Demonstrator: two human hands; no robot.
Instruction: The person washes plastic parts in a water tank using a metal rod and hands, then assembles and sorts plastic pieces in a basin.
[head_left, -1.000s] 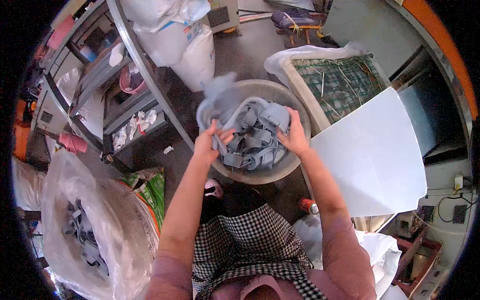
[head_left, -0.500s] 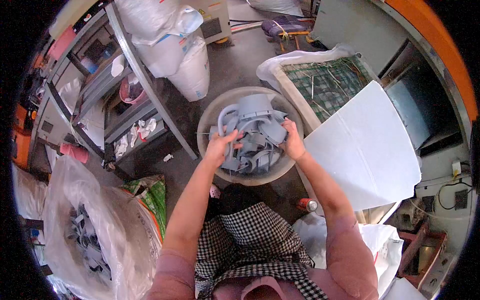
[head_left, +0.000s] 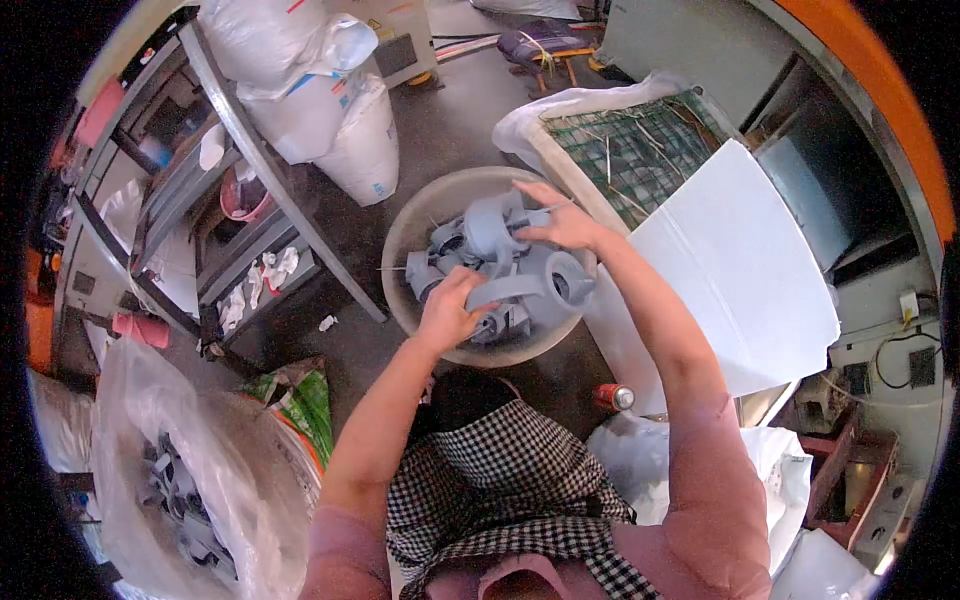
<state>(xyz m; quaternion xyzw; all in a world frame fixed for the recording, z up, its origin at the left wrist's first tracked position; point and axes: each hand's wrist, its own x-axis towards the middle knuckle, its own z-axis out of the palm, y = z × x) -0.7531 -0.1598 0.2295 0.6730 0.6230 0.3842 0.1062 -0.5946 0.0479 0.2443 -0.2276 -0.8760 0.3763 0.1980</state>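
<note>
A round, pale plastic basin (head_left: 402,212) on the floor holds a heap of grey plastic parts (head_left: 447,240), some ring-shaped and some curved like handles. Over its near left side, my left hand (head_left: 450,308) is closed on the curved handle of a grey plastic part (head_left: 545,283) with a round hollow end. My right hand (head_left: 560,220) reaches over the far right rim. Its fingers are spread beside another rounded grey part (head_left: 490,225); whether they touch it I cannot tell.
A metal rack (head_left: 262,150) stands left, with white sacks (head_left: 360,150) behind it. A clear bag (head_left: 125,410) of grey pieces is at lower left. To the right are a white board (head_left: 730,280), a netted tray (head_left: 630,160) and a red can (head_left: 613,397).
The grey part with the handle has swung toward the basin's near right side in my left hand. My right hand has moved up and left and its fingers have spread.
</note>
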